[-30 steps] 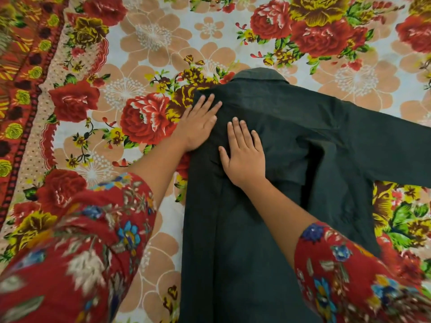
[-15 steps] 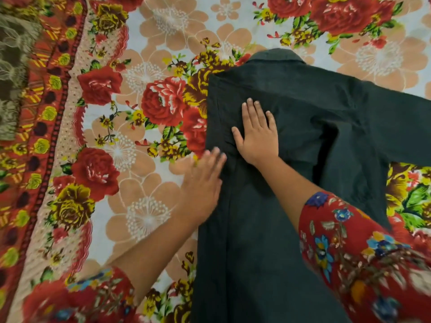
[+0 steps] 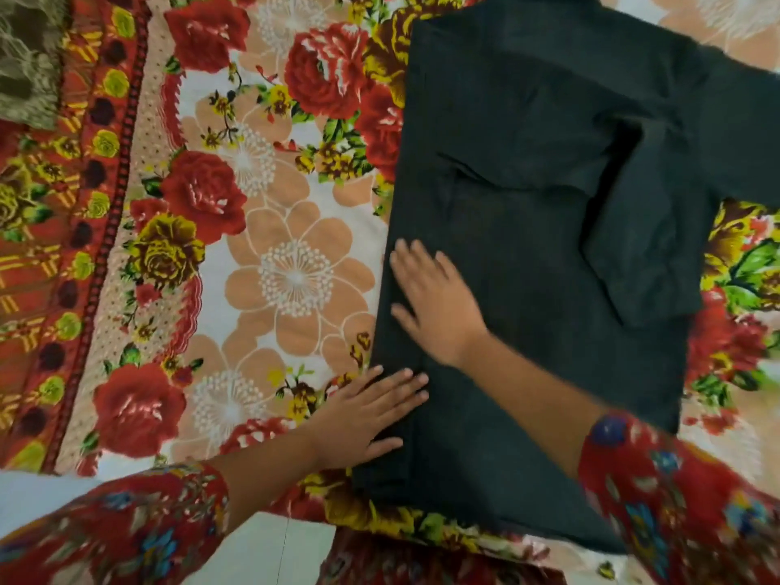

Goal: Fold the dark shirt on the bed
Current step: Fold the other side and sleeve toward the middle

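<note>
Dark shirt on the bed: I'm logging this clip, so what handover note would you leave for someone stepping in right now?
Left grip: open hand, fingers flat on the dark shirt at its left edge, toward the hem.
Right grip: open hand, flat on the shirt's body, just beyond the left one.
The shirt lies on the floral bedsheet, collar end away from the person.
Done: the left side looks folded inward.
Left to do: the right sleeve is spread out sideways. Fold it in, then fold the length.
</note>
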